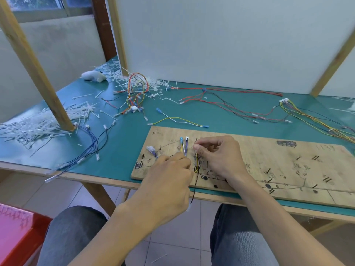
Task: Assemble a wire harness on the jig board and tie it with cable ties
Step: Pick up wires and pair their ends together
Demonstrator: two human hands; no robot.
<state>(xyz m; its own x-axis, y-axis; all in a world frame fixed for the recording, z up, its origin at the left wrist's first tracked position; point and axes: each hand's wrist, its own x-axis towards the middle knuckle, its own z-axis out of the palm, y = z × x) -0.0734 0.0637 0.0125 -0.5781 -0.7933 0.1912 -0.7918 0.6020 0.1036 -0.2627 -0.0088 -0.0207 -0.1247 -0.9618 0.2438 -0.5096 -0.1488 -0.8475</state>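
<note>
Bright, soft daylight, apparently from the window (36, 4) top left. Shadows are weak, just a faint dark patch under the arms on the jig board (269, 156). No hard glare, only a pale sheen on the surface (28, 156) at the near left. Wide-angle warp: the left post (32, 60) leans and the board edge bows. The right post (334, 60) and right margin are smeared. The red bin (17, 233) is soft and washed pink. The centre is sharpest, with wires (185, 148) readable by colour, though pen marks look smudgy.
</note>
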